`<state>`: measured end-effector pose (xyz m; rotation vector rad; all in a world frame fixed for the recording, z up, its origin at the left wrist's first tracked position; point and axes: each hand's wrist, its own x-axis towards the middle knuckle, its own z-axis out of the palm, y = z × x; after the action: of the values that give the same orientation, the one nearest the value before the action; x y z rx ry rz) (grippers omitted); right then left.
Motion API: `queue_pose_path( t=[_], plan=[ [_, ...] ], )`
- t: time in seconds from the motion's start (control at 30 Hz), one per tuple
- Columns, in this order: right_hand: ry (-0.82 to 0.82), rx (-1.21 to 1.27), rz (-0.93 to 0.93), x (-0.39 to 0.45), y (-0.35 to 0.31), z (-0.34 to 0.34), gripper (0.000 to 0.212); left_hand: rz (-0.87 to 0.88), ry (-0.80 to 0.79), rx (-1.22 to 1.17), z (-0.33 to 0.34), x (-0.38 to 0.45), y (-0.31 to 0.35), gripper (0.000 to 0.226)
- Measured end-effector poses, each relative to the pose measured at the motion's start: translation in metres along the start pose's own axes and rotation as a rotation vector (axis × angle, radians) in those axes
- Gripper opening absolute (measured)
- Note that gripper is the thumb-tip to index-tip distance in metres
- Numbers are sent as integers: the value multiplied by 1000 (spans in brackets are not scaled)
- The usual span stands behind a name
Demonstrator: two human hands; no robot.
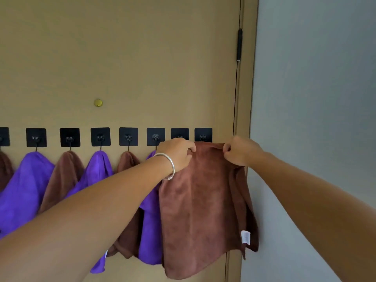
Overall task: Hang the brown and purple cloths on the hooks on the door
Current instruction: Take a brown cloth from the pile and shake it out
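Two hands hold a brown cloth (201, 200) up against a tan door (142, 58), each grip closed on the cloth's top edge. The left hand (176, 152), a silver bangle (169, 165) on its wrist, curls its fingers over the upper left corner, just below the seventh black hook pad (179, 132) in the row. The right hand (241, 150) pinches the upper right corner between thumb and fingers, just below and to the right of the last hook pad (203, 134). The cloth's top edge stretches between the two grips and sits right under those two pads; whether it is caught on either hook cannot be told, since the hooks themselves are hidden behind hands and fabric. The cloth hangs flat and wide below, with a white label (245, 237) near its lower right edge.

To the left along the same row of square black pads, cloths already hang from hooks in alternating colours: a purple cloth (150, 231) partly behind the left forearm, then a brown cloth (127, 163), a purple one (99, 167), a brown one (65, 176), a large purple one (22, 190), and a brown edge (4, 169) at the frame's border. A small brass disc (98, 102) sits on the door above the row. A black hinge (239, 44) marks the door's right edge, beside a grey wall (315, 98).
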<state>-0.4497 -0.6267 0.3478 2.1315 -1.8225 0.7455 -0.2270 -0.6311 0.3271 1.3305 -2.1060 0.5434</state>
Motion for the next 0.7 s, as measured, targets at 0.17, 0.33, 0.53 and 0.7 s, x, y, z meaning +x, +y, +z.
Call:
queue_pose_path(
  t=[0.17,0.33,0.53,0.7],
  plan=[
    [223,59,-47,31,13,19,23,27,-43,141,23,33,-1,51],
    [184,-23,-229,47,21,37,26,31,-75,290,30,49,-2,44],
    [146,-157,-206,52,25,75,37,82,-131,469,55,49,2,33],
    [95,-103,-146,51,20,110,22,68,-235,433,77,48,18,28]
  ],
)
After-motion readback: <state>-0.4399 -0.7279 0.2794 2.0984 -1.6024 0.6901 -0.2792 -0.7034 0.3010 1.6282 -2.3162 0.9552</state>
